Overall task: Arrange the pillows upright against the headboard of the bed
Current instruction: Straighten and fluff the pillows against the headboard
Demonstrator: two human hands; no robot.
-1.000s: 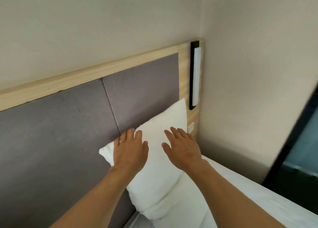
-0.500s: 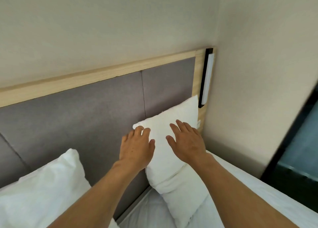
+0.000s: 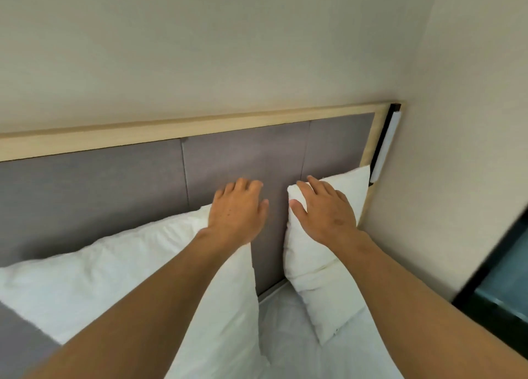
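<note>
Two white pillows stand upright against the grey padded headboard (image 3: 114, 184) with its pale wooden frame. The right pillow (image 3: 323, 281) leans in the corner by the side wall; my right hand (image 3: 325, 213) lies flat on its upper left part, fingers spread. The larger left pillow (image 3: 108, 267) stretches to the left; my left hand (image 3: 237, 210) rests over its top right corner, fingers spread and reaching the headboard. A strip of bare headboard shows between the two pillows.
A white sheet covers the bed (image 3: 288, 330) below the pillows. A black-and-white light bar (image 3: 384, 147) is fixed at the headboard's right end. The beige side wall (image 3: 457, 150) closes the right side, with a dark-framed glass panel (image 3: 503, 275) at lower right.
The view has swung left, bringing the left pillow fully into sight. My left hand has moved off the right pillow onto the left pillow's top corner; my right hand stays on the right pillow.
</note>
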